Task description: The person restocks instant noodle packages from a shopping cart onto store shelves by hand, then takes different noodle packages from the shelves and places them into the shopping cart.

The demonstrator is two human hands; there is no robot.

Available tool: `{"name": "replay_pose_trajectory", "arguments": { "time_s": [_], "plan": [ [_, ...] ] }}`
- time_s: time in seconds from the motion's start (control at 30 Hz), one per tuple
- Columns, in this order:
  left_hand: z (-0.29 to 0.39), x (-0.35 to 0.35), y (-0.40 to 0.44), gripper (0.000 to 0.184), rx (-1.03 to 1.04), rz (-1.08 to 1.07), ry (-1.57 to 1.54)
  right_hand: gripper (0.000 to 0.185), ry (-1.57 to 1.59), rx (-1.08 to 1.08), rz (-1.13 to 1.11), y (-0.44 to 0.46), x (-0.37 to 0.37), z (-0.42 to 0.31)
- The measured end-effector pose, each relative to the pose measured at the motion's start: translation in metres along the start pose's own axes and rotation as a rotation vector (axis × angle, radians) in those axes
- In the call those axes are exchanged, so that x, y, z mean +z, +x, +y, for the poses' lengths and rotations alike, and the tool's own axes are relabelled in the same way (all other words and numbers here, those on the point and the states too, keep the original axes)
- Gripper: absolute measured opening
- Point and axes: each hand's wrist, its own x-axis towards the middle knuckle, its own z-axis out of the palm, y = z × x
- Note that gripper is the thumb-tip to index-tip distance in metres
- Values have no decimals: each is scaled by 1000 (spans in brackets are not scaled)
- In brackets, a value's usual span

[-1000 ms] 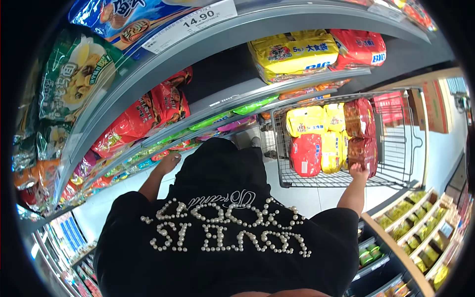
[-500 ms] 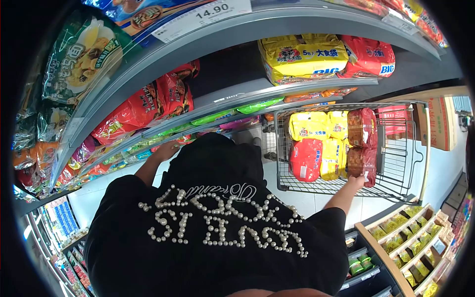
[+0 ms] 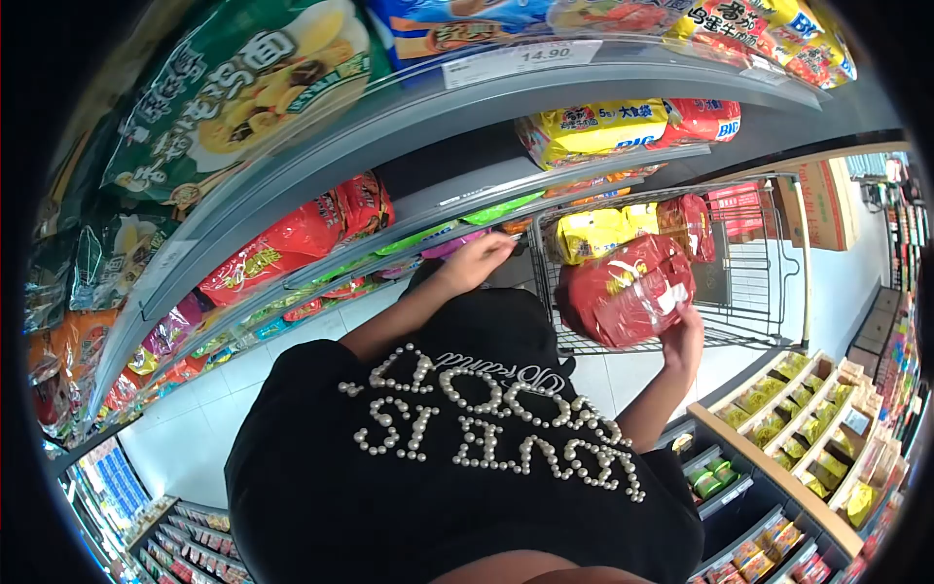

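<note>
My right hand [image 3: 684, 336] grips the right side of a dark red multipack of instant noodles [image 3: 632, 290], which is tilted over the shopping cart [image 3: 744, 307]. My left hand [image 3: 484, 258] is left of the pack and apart from it, near the lower shelf edge, fingers loosely extended with nothing visible in them. Inside the cart, behind the held pack, are yellow noodle packs [image 3: 589, 237] and another dark red pack [image 3: 685, 222]. The held pack hides the cart's near left part.
Shelves of noodle packs run along the far side, with yellow [image 3: 593, 127] and red packs [image 3: 311, 234] and a price tag [image 3: 525, 60]. A cardboard box [image 3: 822, 204] stands beyond the cart. At the lower right is a wooden-edged display [image 3: 778, 482] of packaged goods.
My right hand has raised the dark red noodle pack and shifted it left across the cart. My left hand has moved right toward the cart. The view has turned slightly.
</note>
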Motion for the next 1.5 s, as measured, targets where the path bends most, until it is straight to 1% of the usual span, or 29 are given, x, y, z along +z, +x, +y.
{"name": "replay_pose_trajectory", "arguments": {
  "time_s": [0.07,0.1,0.17,0.2,0.23,0.3,0.33,0.4,0.43,0.47,0.5,0.57,0.63,0.67,0.77,0.8,0.9,0.93,0.97,1.0,1.03,1.1,1.2,1.27,1.3,1.33,1.37,1.43,1.5],
  "plan": [
    [62,14,17,46,-410,126,-243,32,136,78,-85,22,22,1],
    [62,13,26,60,-509,77,-472,32,279,97,-131,14,71,3],
    [39,3,45,66,-471,-197,-892,40,588,421,-409,35,95,36],
    [24,-3,51,75,-506,-136,-803,44,693,607,-519,45,107,53],
    [22,-5,47,71,-541,-66,-865,52,423,286,-400,35,124,68],
    [78,-13,8,62,-366,-207,-1003,57,560,310,-512,37,130,67],
    [55,-25,3,49,-463,-191,-1070,58,543,322,-502,38,125,70],
    [15,-33,-14,45,-387,-26,-970,63,466,367,-395,39,116,77],
    [20,-35,-20,43,-343,54,-915,60,417,390,-308,21,122,73],
    [26,-36,-31,40,-340,112,-902,58,332,370,-313,13,117,86],
    [32,-38,-40,41,-252,107,-800,56,247,348,-316,5,112,98],
    [44,-36,-64,44,-219,158,-702,54,264,319,-198,-33,131,97],
    [57,-39,-85,52,-43,95,-538,53,250,345,-263,-56,140,86],
    [27,-46,-94,71,-28,107,-456,53,243,358,-296,-60,144,83],
    [97,-37,-97,87,65,-100,-362,56,-571,38,-590,-51,143,76],
    [102,-35,-99,88,53,-52,-234,65,-643,18,-664,-45,141,77],
    [116,-35,-100,88,54,101,146,66,-813,-1,-802,-35,178,44],
    [122,-37,-97,86,78,165,270,58,-592,-21,-758,-38,193,39],
    [126,-41,-94,83,100,231,394,54,-652,-133,-769,-30,200,37],
    [119,-47,-90,74,79,273,368,50,-708,-246,-776,-17,208,36],
    [144,-48,-85,65,9,284,128,46,-761,-359,-778,-4,217,35],
    [107,-66,-62,57,364,489,473,40,-940,-654,-723,26,240,31],
    [94,-80,-33,48,290,744,517,38,-922,-671,-755,79,268,42],
    [101,-84,-24,53,29,710,494,36,-861,-561,-813,105,275,55],
    [104,-90,-18,55,-100,696,482,36,-873,-558,-743,112,275,61],
    [55,-111,-5,67,-22,626,262,37,-884,-554,-676,121,272,71],
    [58,-109,-5,65,81,658,283,38,-895,-550,-610,135,269,84],
    [64,-97,-9,62,281,720,321,38,-839,-624,-641,147,268,92],
    [60,-102,-15,71,247,659,336,37,-891,-680,-608,146,260,93]
  ]
}}
